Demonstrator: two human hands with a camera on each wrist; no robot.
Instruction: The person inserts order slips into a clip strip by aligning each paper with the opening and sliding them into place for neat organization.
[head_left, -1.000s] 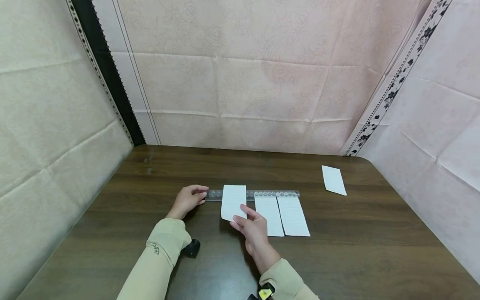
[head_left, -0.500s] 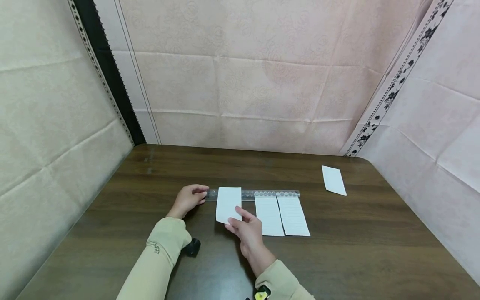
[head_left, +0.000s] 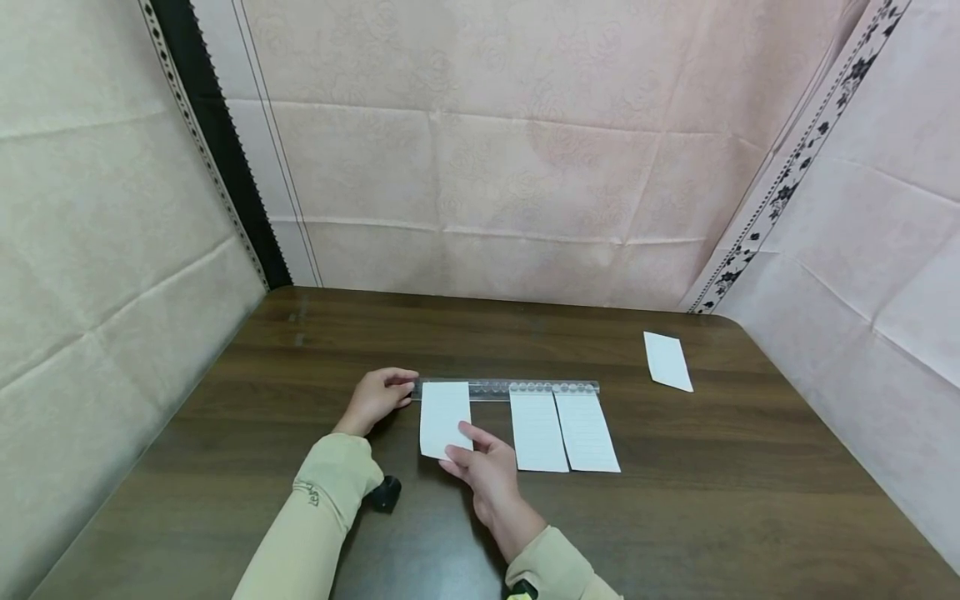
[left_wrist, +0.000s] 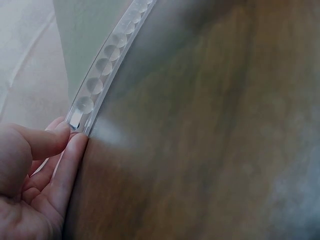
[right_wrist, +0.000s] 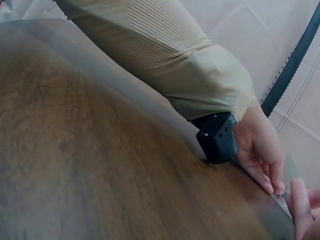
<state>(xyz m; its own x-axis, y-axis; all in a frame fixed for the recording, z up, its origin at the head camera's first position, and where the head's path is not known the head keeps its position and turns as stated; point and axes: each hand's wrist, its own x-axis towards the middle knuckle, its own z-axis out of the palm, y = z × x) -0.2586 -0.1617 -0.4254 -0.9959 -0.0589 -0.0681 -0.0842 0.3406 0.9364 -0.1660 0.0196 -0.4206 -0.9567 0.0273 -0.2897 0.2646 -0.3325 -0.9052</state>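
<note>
Nearest, the right hand [head_left: 483, 471] pinches the lower corner of a white paper slip [head_left: 445, 417] between thumb and fingers, the slip held just over the dark wooden table [head_left: 750, 517]. Beyond it, the left hand [head_left: 372, 400] has its fingertips curled onto the left end of a clear plastic ruler [head_left: 525, 387]. Two lined slips [head_left: 562, 429] lie side by side below the ruler; another slip [head_left: 667, 360] lies farther right.

Dark brown wood-grain table [head_left: 675, 500], white paper slip [head_left: 444, 417], clear dimpled ruler [head_left: 525, 387], beige sleeves [head_left: 315, 517].
</note>
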